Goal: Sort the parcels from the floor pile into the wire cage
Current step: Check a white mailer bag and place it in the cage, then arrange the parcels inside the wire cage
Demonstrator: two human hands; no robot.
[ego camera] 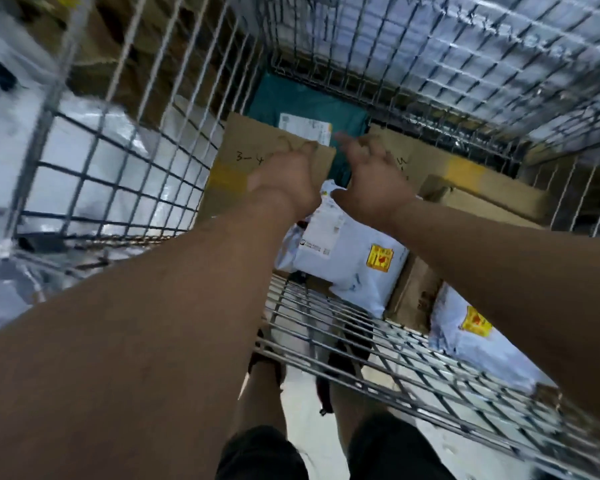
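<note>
I look down into the wire cage (84,188) with both arms stretched over its lowered front panel (378,355). My left hand (284,174) hovers at the far edge of a cardboard box (239,150) marked with handwriting, fingers loose and blurred against it. My right hand (374,178) is beside it, fingers spread, holding nothing. Just below both hands lies a white poly parcel (347,268) with a yellow sticker and a printed label. A teal parcel (309,105) lies deeper in the cage.
A second cardboard box (471,181) with yellow tape leans on the right. Another white parcel (471,337) with a yellow sticker rests at the front right. White bagged parcels (94,140) show through the left mesh. My legs and the pale floor (302,424) are below.
</note>
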